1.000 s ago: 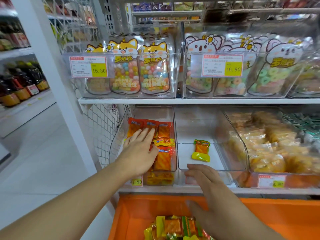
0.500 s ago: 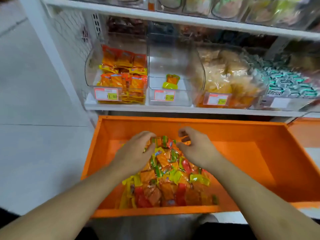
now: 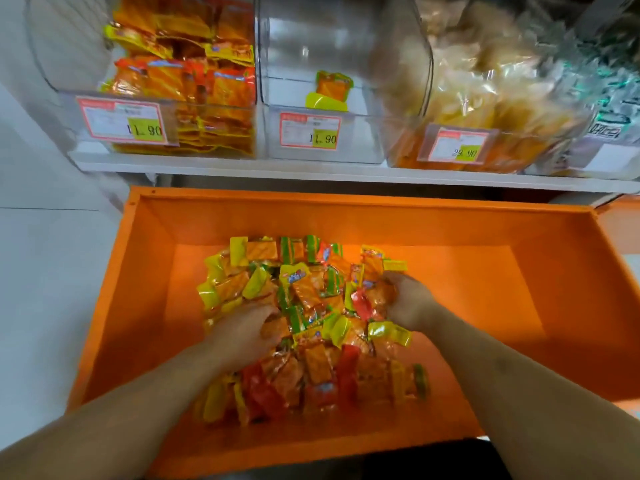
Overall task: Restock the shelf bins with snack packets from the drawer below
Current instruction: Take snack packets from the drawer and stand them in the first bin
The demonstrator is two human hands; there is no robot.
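An open orange drawer [image 3: 485, 306] holds a heap of small snack packets [image 3: 304, 323] in yellow, orange, green and red. My left hand [image 3: 246, 332] digs into the left side of the heap, its fingers curled around packets. At the heap's right side my right hand [image 3: 405, 303] grips more packets. On the shelf above, the middle clear bin [image 3: 322, 109] holds a single orange and yellow packet [image 3: 330, 90]. The left bin [image 3: 166, 98] is about half full of orange packets.
To the right of the middle bin stands a bin of pale wrapped snacks [image 3: 485, 105], then one of green and silver packets [image 3: 602, 98]. Price labels hang on the bin fronts. The white shelf edge [image 3: 346, 173] runs just above the drawer. White floor lies to the left.
My view has dropped from the shelf bins to the drawer. Both hands came down from the bins into the packet heap and closed around packets.
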